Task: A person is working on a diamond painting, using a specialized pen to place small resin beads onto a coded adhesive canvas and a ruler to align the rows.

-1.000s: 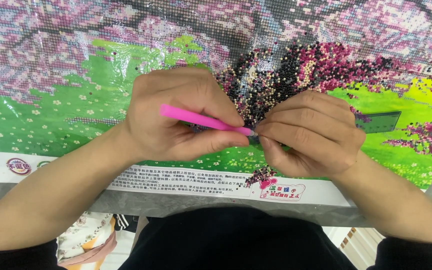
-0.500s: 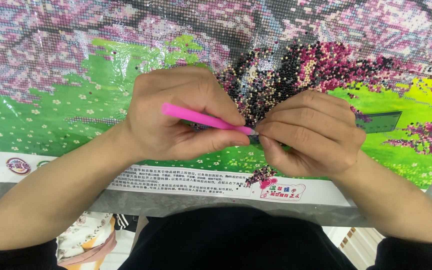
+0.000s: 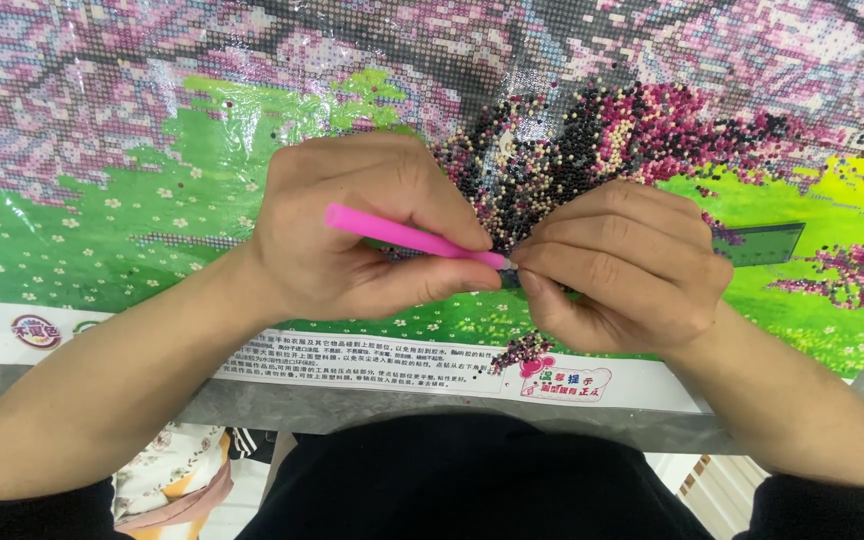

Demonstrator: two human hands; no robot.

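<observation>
Over the canvas [image 3: 102,200], beside loose beads [image 3: 572,140], left hand [image 3: 352,235] grips pink pen [image 3: 407,238]; right hand [image 3: 622,270] pinches at its tip, held object not discernible.

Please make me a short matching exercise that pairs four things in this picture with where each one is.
Things:
1. pink pen
2. loose beads
3. right hand
4. white strip of the canvas

Places:
A. heaped on the canvas above the hands
B. along the near edge, below the hands
C. held in the left hand
D. fingertips pinched at the pen's tip

Pairs: 1-C, 2-A, 3-D, 4-B
</observation>
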